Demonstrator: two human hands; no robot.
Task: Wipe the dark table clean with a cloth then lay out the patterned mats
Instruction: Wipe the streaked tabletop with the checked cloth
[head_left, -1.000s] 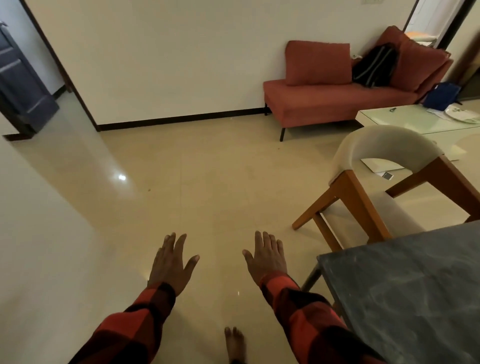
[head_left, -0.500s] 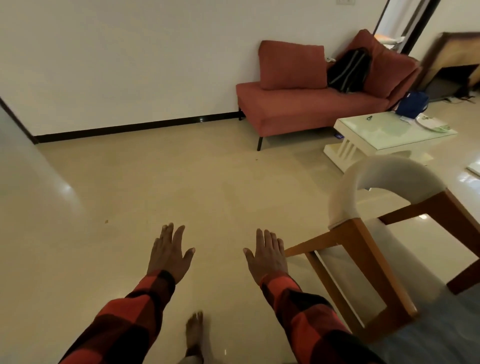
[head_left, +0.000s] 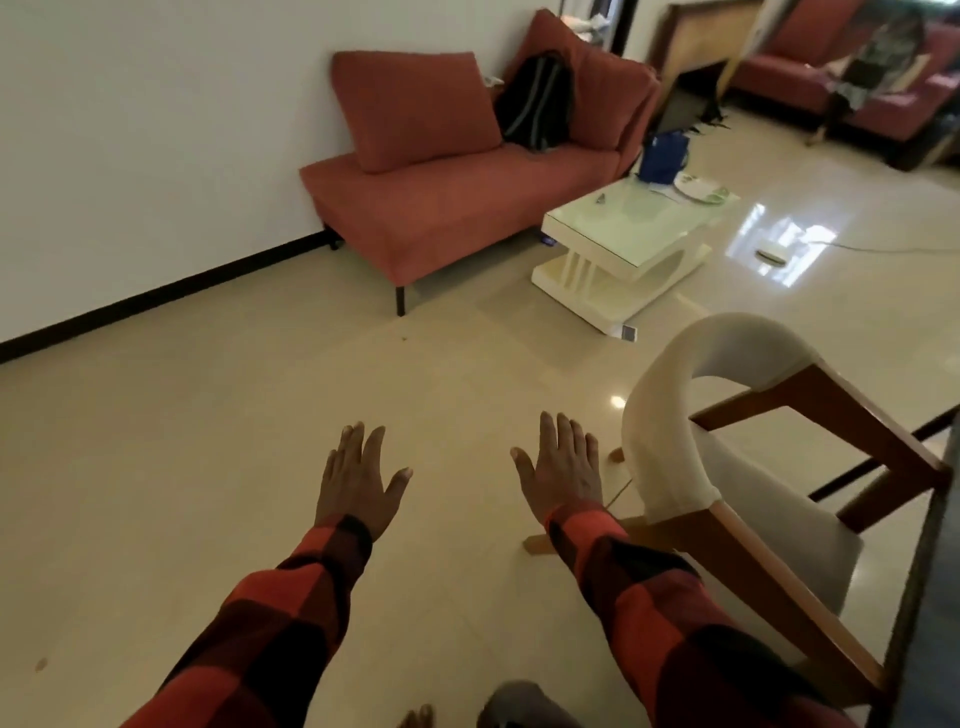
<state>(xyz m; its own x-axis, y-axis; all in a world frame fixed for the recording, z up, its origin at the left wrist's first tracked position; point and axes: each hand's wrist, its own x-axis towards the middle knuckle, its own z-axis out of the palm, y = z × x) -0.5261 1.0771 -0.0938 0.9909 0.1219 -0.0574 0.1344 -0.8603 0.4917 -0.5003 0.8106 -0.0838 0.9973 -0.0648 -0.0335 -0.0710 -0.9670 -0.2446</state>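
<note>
My left hand and my right hand are stretched out in front of me over the beige floor, palms down, fingers apart, holding nothing. Both sleeves are red-and-black checked. Only a thin strip of the dark table shows at the right edge, behind the chair. No cloth and no patterned mats are in view.
A wooden chair with a white padded back stands right of my right hand. Farther off are a red sofa with a black backpack, a white glass-topped coffee table and a person on another sofa.
My view has swung to the right: the dark table has slid almost out of frame, the chair is closer, and more of the living room shows. My hands keep the same open pose.
</note>
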